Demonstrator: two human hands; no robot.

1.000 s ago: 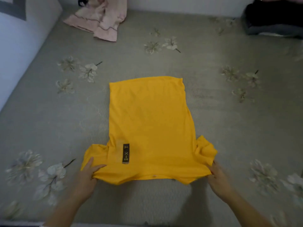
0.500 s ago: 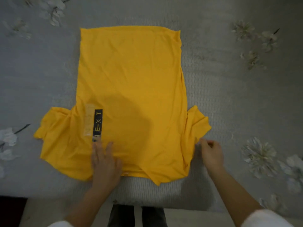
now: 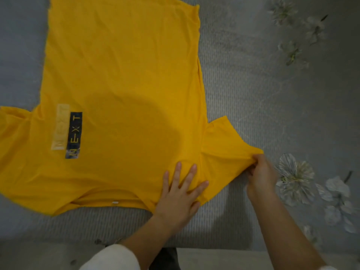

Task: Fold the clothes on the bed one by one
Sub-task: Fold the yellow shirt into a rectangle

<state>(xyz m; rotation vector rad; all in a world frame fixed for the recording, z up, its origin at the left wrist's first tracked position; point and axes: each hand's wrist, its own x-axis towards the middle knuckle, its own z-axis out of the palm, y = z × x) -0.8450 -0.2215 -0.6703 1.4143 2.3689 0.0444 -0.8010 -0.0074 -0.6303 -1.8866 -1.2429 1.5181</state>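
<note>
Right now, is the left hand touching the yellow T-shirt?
Touching. The head view shows the left hand lying flat, fingers spread, directly on the yellow T-shirt, with no gap visible between them.

One wide-angle camera, worn on the person's head, looks steeply down on the bed (image 3: 253, 84) from its near edge, at close range. The yellow T-shirt (image 3: 120, 75) fills the upper left, cut by the top and left borders; the bed's edge runs below the T-shirt.
</note>
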